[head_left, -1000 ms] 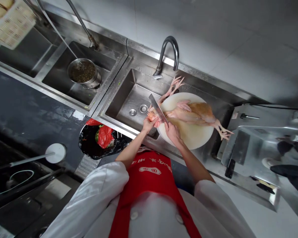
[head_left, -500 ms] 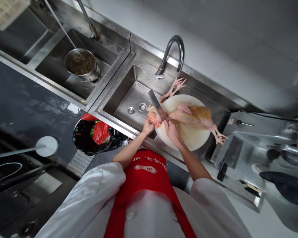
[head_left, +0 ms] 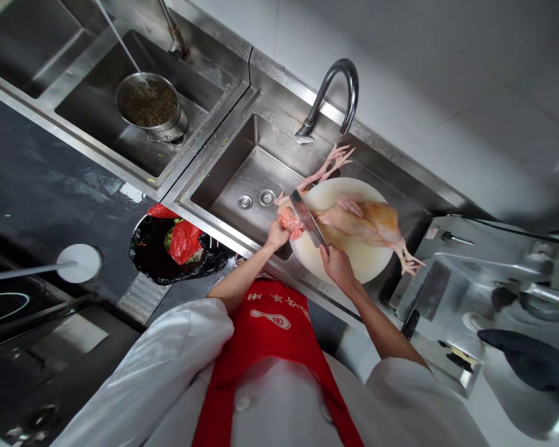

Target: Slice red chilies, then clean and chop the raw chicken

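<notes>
On a round white cutting board (head_left: 363, 270) at the sink's right side lies a plucked whole chicken (head_left: 375, 220), its feet pointing right. My right hand (head_left: 339, 266) is closed on the handle of a cleaver (head_left: 309, 220), whose blade slants up and left over the board's left edge. Left of the blade, my left hand (head_left: 277, 233) grips a pinkish-orange piece of raw poultry (head_left: 289, 220). More poultry with long feet (head_left: 333, 162) lies behind the blade, reaching toward the faucet.
A curved faucet (head_left: 351, 93) stands behind the sink basin (head_left: 256, 171). Water runs into a metal pot (head_left: 151, 105) in the left sink. Below is a black-lined bin (head_left: 144, 248); a metal unit (head_left: 466, 279) stands right.
My right hand and the cleaver have moved right and slightly down, away from my left hand. My left hand still holds the poultry piece. The view has shifted slightly.
</notes>
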{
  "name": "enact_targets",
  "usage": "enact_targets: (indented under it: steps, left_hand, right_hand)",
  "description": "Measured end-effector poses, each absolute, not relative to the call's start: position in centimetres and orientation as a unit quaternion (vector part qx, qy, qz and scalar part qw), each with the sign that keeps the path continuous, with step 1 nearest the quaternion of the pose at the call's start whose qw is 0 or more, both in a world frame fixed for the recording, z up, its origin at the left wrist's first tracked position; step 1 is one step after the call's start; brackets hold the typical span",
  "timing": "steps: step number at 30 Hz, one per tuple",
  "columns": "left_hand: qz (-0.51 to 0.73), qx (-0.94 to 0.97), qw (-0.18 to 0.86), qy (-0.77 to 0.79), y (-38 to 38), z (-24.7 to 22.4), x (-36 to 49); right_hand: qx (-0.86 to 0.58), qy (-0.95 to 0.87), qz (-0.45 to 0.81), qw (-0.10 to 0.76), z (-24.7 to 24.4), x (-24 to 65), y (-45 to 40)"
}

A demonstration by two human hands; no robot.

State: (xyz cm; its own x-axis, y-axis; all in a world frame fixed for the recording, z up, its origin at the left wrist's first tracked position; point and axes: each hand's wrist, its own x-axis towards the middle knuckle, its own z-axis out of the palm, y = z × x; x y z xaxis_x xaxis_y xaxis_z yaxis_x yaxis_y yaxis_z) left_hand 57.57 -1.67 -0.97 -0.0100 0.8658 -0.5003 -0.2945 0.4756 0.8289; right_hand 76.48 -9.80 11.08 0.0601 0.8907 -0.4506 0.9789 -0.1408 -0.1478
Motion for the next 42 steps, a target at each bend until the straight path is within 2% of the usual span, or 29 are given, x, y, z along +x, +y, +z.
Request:
enact_targets:
  steps: [4,10,15,23,29,36,42]
  left_hand:
    - [0.454,0.326,0.643,0.524,-1.5,-1.6,57.5]
    - [0.470,0.299,0.634,0.536,-1.9,-1.8,57.7]
    - [0.469,0.260,0.638,0.553,-2.6,-1.6,57.5]
    - [0.491,0.248,0.633,0.545,-2.9,-2.0,57.4]
    - [0.507,0.295,0.612,0.531,-2.9,-2.7,57.4]
    - [0.498,0.260,0.634,0.531,-3.1,-2.7,56.8]
    - [0.503,0.266,0.642,0.514,-4.3,-1.9,57.7]
  right_hand:
    - [0.723,0.647,-0.228,0.081,10.6,74.2,-5.9]
    - [0.713,0.668,-0.213,-0.011,9.0,72.1,-0.8]
    - [0.695,0.688,-0.207,-0.025,9.3,72.7,-1.3]
    - [0.716,0.666,-0.208,0.004,8.5,71.3,-2.8]
    - [0.721,0.668,-0.162,-0.084,9.9,71.8,-2.7]
    - [0.719,0.659,-0.223,0.010,7.8,70.4,-3.2]
    - [0.736,0.640,-0.210,0.070,9.2,71.4,-4.1]
